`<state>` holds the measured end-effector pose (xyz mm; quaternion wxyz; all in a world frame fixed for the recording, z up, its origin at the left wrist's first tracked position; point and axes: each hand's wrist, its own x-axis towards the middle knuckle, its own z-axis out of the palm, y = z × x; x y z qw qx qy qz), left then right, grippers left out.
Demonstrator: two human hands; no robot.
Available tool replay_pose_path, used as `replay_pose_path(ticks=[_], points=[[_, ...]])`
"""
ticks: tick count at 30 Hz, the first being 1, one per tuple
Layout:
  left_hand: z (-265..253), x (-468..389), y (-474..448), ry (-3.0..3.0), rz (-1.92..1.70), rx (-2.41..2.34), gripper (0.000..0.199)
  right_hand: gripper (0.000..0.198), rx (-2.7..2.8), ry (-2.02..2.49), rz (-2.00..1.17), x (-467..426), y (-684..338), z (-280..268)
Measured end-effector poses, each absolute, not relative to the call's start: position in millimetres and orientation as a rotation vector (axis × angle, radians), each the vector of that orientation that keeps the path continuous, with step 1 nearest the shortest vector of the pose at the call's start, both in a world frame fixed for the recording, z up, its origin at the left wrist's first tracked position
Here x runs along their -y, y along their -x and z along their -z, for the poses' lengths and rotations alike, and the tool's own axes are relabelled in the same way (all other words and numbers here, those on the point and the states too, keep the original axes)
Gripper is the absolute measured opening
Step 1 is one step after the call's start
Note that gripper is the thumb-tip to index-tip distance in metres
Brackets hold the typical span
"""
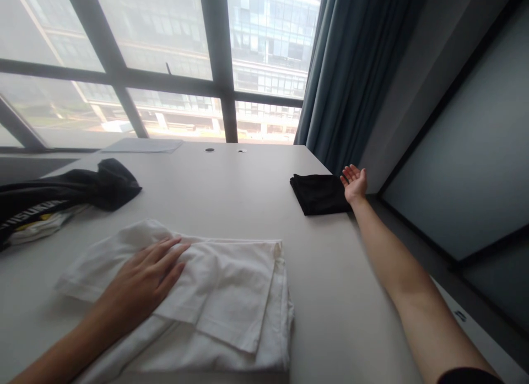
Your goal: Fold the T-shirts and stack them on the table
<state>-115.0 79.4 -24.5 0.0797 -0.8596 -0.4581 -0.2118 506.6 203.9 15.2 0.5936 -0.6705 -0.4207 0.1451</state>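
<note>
A white garment [239, 296], partly folded with a sleeve laid across it, lies on the table close in front of me. My left hand [144, 274] rests flat on its upper left part, fingers stretched out. Farther off at the table's right edge is a folded black cloth [318, 194], perhaps a garment. My right hand [354, 184] is raised at its right end, palm turned up and fingers apart, holding nothing. Whether it touches the black cloth I cannot tell.
At the left lies a heap of dark clothing [103, 185] with white lettering, over some lighter cloth [39, 230]. A flat pale sheet [142, 146] lies at the back of the white table [223, 196]. Beyond stand windows and a blue-grey curtain [339, 70].
</note>
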Motion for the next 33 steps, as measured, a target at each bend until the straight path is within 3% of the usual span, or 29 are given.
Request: replay_pose_path(ticks=[8, 13, 17, 22, 27, 33], points=[[26.4, -81.2, 116.6, 2.574, 0.627, 1.297, 0.047, 0.096, 1.156, 1.528, -0.472, -191.9, -432.0, -9.0], [21.5, -71.7, 111.0, 2.576, 0.594, 1.355, 0.043, 0.063, 1.070, 1.369, -0.395, -169.2, -394.6, -27.6], [16.2, -64.4, 106.2, 2.614, 0.601, 1.448, 0.041, 0.029, 1.649, 1.219, -0.430, -117.3, -311.7, -32.5], [-10.7, -65.1, 123.2, 2.823, 0.656, 1.487, 0.047, 0.012, 2.243, 0.949, -0.437, -29.3, -215.2, -19.8], [-37.3, -67.6, 191.9, 3.015, 0.693, 1.248, 0.047, 0.016, 2.607, 0.926, -0.358, 24.0, -196.7, -18.7], [-7.7, -67.1, 271.6, 3.045, 0.639, 1.345, 0.071, 0.040, 2.677, 1.002, -0.315, 54.0, -207.6, -25.2]])
